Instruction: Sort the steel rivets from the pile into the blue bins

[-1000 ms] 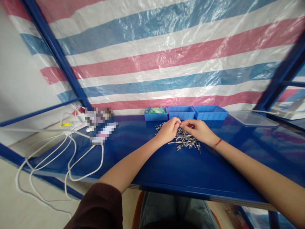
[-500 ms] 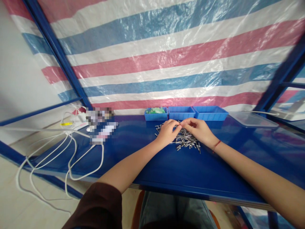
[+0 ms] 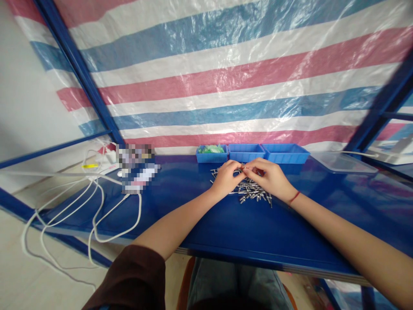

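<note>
a: any writing or brand you can read?

b: nothing legible. there is a blurred-out patch (image 3: 137,168) at the back left of the blue table (image 3: 226,228), and whatever print it carries cannot be made out. the three blue bins show no labels that i can see.

a: where are the hands?

b: both are over the far middle of the table, meeting fingertip to fingertip. the left hand (image 3: 226,177) is curled, fingers pinched toward the thumb. the right hand (image 3: 270,177) is curled the same way, with a red string on its wrist (image 3: 294,197). between the two sets of fingertips sits a small metal piece (image 3: 242,169); it looks pinched by both hands, but it is too small to tell its shape for sure.

a: and the rest of the metal parts?

b: a loose pile of small metal pins (image 3: 250,191) lies on the table right under and just behind the hands, spreading out toward the right wrist. the hands hover over it, heels resting near its edge.

a: what else is around?

b: behind the hands stand the left blue bin (image 3: 211,154) with something green in it, the middle bin (image 3: 246,152) and the right bin (image 3: 284,153), side by side against the striped tarp (image 3: 226,86). a clear plastic lid (image 3: 343,161) lies farther right. white cables (image 3: 97,206) loop off the table's left edge.
</note>
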